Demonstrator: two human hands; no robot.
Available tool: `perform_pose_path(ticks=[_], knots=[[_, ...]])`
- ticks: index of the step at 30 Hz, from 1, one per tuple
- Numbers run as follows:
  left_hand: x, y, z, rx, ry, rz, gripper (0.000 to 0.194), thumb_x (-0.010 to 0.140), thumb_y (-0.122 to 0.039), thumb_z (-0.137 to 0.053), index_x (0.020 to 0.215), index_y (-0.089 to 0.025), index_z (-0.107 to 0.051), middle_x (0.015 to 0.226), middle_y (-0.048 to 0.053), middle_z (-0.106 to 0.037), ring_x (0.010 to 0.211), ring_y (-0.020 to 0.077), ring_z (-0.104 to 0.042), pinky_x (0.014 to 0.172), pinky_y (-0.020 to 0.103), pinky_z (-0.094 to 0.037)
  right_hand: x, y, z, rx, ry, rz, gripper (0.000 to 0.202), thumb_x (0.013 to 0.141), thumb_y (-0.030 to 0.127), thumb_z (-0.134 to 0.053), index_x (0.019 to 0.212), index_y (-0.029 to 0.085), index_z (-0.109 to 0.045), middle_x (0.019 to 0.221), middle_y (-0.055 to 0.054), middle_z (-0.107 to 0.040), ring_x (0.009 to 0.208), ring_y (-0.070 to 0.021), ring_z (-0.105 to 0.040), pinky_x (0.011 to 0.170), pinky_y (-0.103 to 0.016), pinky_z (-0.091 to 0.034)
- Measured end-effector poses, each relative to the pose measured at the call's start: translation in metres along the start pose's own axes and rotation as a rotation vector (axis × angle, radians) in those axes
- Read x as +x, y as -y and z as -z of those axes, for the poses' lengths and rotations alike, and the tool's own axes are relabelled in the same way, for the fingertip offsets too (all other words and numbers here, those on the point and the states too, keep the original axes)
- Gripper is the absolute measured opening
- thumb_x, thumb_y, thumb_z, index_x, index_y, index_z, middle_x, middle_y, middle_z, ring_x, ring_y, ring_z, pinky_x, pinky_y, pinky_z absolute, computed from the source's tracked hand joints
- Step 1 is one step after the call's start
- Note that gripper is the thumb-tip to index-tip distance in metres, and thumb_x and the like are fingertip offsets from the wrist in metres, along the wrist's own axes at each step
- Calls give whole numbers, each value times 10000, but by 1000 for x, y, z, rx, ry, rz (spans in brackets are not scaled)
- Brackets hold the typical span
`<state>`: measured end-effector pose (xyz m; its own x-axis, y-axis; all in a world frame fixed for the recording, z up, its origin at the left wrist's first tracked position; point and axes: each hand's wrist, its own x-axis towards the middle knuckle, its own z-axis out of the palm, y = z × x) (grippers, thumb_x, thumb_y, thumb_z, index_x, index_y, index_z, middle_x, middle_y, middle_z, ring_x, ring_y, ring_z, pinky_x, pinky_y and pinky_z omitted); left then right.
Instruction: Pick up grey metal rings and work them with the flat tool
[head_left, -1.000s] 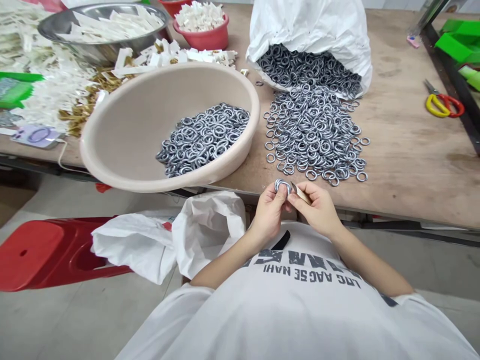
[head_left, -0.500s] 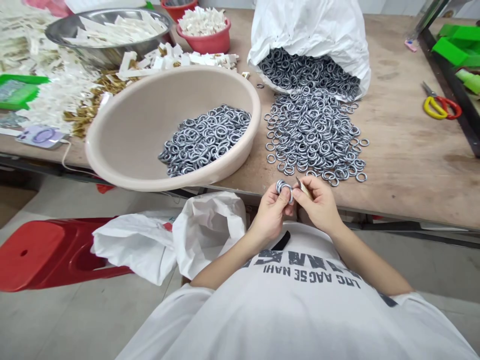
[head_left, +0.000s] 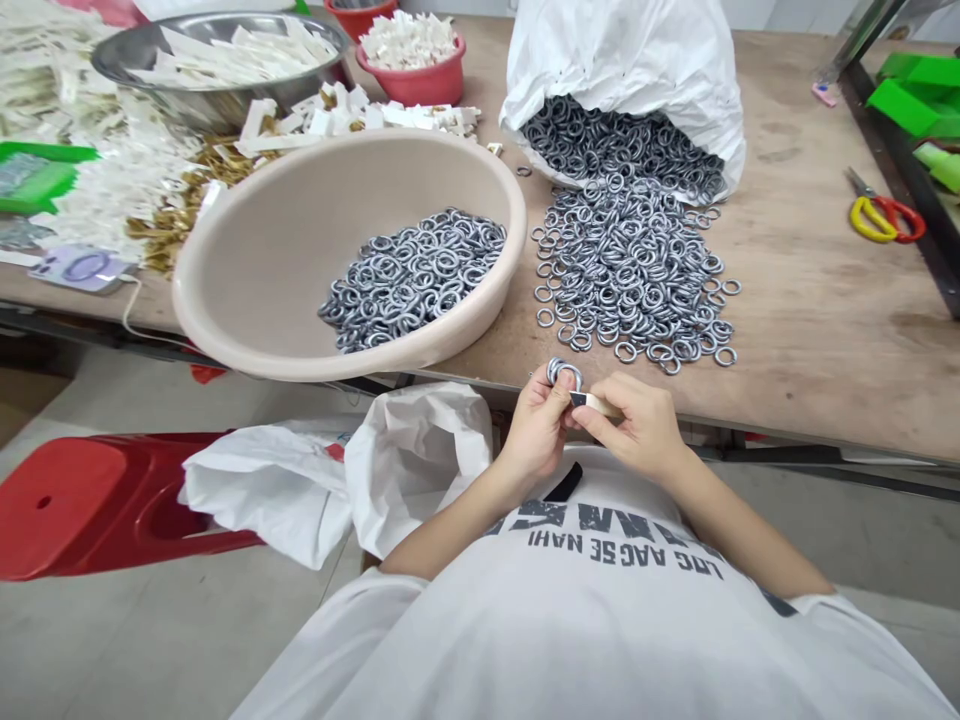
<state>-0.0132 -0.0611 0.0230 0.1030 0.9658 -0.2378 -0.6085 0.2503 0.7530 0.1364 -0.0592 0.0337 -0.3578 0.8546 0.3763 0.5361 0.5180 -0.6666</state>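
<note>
My left hand point(head_left: 538, 420) is closed on several grey rings point(head_left: 564, 372), pinching them between thumb and fingers in front of the table edge. In my right hand point(head_left: 637, 418) is a small knife point(head_left: 590, 400) with a short dark blade and a pale handle, partly hidden by my fingers. Its blade is at the rings by my left thumb; whether it touches them I cannot tell. Just beyond my hands lies a heap of loose grey rings point(head_left: 637, 270), spilling from a white sack point(head_left: 622, 60). More such rings lie in a large beige basin point(head_left: 255, 260) to the left.
Scissors point(head_left: 885, 215) with yellow and red handles lie at the right. At the back left are a steel bowl point(head_left: 225, 108) of white strips and a red bowl point(head_left: 416, 85) of white pieces. Below the table are a red stool point(head_left: 67, 500) and white bags point(head_left: 416, 440).
My right hand has turned the knife, its blade now flat against the left thumb area instead of pointing up and away. My left hand has shifted slightly left, still gripping the rings.
</note>
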Motion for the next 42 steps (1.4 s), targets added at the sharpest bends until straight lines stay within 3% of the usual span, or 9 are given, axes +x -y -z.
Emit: perform_pose_path(ticks=[9, 14, 16, 19, 23, 29, 32, 37, 42], knots=[[0, -2, 6, 13, 13, 5, 376, 780, -434, -807, 820, -181, -532, 702, -62, -484, 509, 33, -361, 475, 164, -354, 0, -1, -1, -3, 45, -40, 329, 939, 458, -623, 726, 208, -608, 692, 1, -591, 638, -134, -513, 618, -281, -324], [-9, 0, 6, 20, 162, 62, 350, 802, -401, -795, 815, -187, -520, 648, -71, -455, 491, 39, -329, 511, 187, -419, 10, -22, 11, 82, -153, -243, 359, 972, 470, -560, 722, 214, -590, 602, 33, -483, 575, -131, -429, 586, -283, -308], [-9, 0, 8, 23, 164, 57, 340, 821, -401, -778, 803, -182, -519, 643, -69, -455, 490, 37, -332, 519, 186, -426, 14, -26, 12, 92, -163, -260, 346, 962, 489, -570, 753, 216, -607, 601, 35, -485, 571, -134, -429, 581, -282, -314], [-3, -5, 13, 33, 76, 0, 316, 830, -412, -768, 836, -182, -551, 648, -67, -478, 486, 34, -353, 523, 180, -435, 22, -23, 5, 16, -88, -229, 328, 944, 528, -586, 855, 222, -664, 705, 4, -618, 643, -158, -533, 622, -285, -360], [3, -12, 20, 14, -1, -54, 298, 811, -402, -789, 903, -185, -606, 675, -59, -515, 513, 35, -409, 561, 177, -473, 41, -20, -6, -278, 25, -223, 321, 937, 488, -615, 1129, 239, -677, 1043, -65, -724, 857, -231, -657, 699, -309, -401], [2, -19, 23, -75, -76, -7, 292, 796, -343, -801, 967, -177, -633, 755, -38, -595, 599, 52, -548, 641, 207, -570, 61, -25, -13, -627, 170, -276, 196, 977, 339, -544, 1063, 224, -677, 1049, -95, -693, 811, -255, -669, 621, -328, -335], [4, -25, 22, -158, -86, 82, 232, 807, -263, -752, 982, -169, -633, 812, -13, -648, 671, 83, -632, 691, 252, -614, 60, -29, -11, -594, 127, -274, 190, 970, 364, -555, 1016, 227, -679, 1009, -88, -694, 840, -261, -663, 628, -332, -332], [10, -30, 16, -254, -69, 202, 157, 864, -302, -638, 911, -152, -636, 770, 5, -649, 624, 89, -627, 646, 252, -621, 51, -36, -2, -340, -11, -258, 186, 955, 355, -568, 999, 219, -686, 975, -79, -710, 868, -247, -638, 698, -330, -382], [18, -23, 11, -228, -38, 184, 150, 840, -239, -725, 914, -166, -617, 781, -15, -648, 599, 53, -599, 621, 192, -605, 40, -38, 4, -90, -112, -251, 164, 931, 349, -588, 907, 215, -680, 902, -53, -709, 819, -219, -616, 713, -316, -403]])
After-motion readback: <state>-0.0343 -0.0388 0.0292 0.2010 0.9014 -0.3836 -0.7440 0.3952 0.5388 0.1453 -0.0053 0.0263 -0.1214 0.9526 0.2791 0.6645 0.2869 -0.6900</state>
